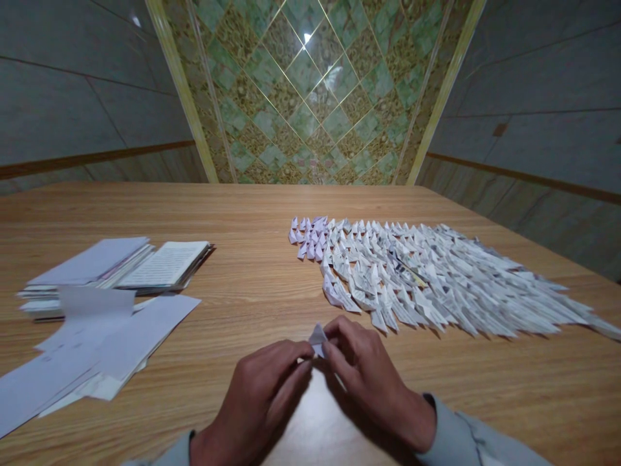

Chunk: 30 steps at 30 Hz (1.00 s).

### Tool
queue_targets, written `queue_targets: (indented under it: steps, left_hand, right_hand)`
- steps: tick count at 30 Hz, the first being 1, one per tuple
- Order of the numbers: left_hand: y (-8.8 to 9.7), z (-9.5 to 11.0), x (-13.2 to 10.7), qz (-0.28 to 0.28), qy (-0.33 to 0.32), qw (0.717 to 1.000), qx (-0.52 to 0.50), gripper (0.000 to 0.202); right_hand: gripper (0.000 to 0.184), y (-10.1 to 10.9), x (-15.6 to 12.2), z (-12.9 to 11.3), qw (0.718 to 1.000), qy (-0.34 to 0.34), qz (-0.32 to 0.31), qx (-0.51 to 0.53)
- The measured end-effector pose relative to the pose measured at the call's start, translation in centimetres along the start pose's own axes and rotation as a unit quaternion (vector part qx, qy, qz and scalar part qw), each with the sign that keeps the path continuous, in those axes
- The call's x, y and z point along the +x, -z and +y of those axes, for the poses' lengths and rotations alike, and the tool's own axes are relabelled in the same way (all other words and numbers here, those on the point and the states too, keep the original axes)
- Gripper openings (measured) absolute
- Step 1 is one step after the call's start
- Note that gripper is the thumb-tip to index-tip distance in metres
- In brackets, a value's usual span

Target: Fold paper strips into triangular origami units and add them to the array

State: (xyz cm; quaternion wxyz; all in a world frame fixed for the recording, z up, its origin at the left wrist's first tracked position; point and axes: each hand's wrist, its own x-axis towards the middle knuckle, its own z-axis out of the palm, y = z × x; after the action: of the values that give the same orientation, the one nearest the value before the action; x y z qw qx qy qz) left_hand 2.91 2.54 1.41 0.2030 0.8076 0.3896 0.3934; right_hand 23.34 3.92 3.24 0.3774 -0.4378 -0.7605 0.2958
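My left hand (262,395) and my right hand (371,378) meet at the near middle of the wooden table (252,285). Both pinch a small folded piece of white paper (317,338) between fingertips, its tip poking up above my fingers. Most of that piece is hidden by my fingers. Just beyond my right hand lies a wide spread of several small folded paper pieces (417,278) laid in rows.
Loose white paper sheets (101,346) lie at the near left. Behind them sits a stack of booklets and papers (121,265). A tiled wall with a green patterned panel (310,97) rises past the table's far edge.
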Motion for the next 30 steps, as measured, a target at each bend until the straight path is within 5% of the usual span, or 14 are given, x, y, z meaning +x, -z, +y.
queue_targets:
  steps: [2,12,18,30]
  left_hand:
    - [-0.4,0.3,0.0,-0.026,0.029,0.999,-0.015,0.016]
    - [-0.7,1.5,0.7,0.022,0.174,0.975,-0.136,0.015]
    - [-0.6,1.4,0.8,0.029,0.179,0.971,-0.157,0.014]
    - [-0.7,1.0,0.5,-0.004,0.135,0.971,-0.196,0.016]
  right_hand:
    - [0.008,-0.3,-0.1,0.0,1.000,0.002,-0.007,0.009]
    - [0.013,-1.3,-0.4,0.2,0.998,0.016,-0.042,0.042]
    - [0.016,-0.8,-0.4,-0.4,0.995,0.040,-0.067,0.062]
    - [0.013,-1.0,-0.4,-0.1,0.998,-0.026,-0.039,0.048]
